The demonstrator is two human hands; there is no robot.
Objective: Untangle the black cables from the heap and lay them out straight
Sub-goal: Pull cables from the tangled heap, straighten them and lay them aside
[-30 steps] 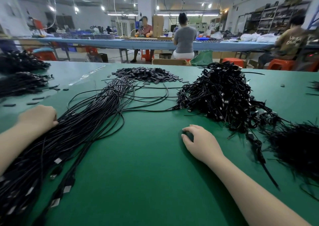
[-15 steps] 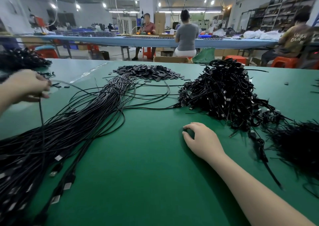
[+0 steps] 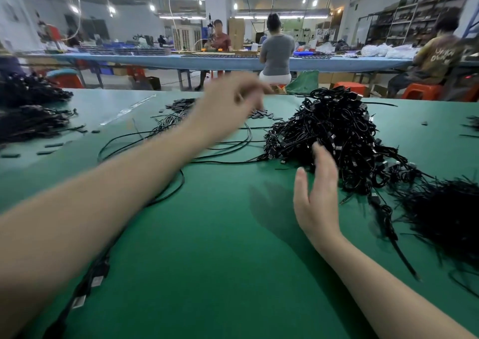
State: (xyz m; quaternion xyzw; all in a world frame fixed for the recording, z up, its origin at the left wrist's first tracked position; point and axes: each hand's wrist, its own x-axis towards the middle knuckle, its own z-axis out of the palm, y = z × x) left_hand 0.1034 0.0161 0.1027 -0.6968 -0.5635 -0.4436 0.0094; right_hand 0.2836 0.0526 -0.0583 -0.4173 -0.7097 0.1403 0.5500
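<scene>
Covering the green worktop [image 3: 220, 261], black cables lie in two lots: a tall knotted heap [image 3: 334, 141] at right and loose straightened cables [image 3: 166, 141] at left, mostly hidden under the forearm. Right hand [image 3: 315, 196] hangs flat-fingered and empty just beside the heap. Left hand [image 3: 228, 108] is blurred; its grip cannot be told.

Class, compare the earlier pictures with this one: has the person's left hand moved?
Yes. The left hand has swung from the table's left edge, across the laid-out cables, toward the tangled heap, and is now raised beside it.
</scene>
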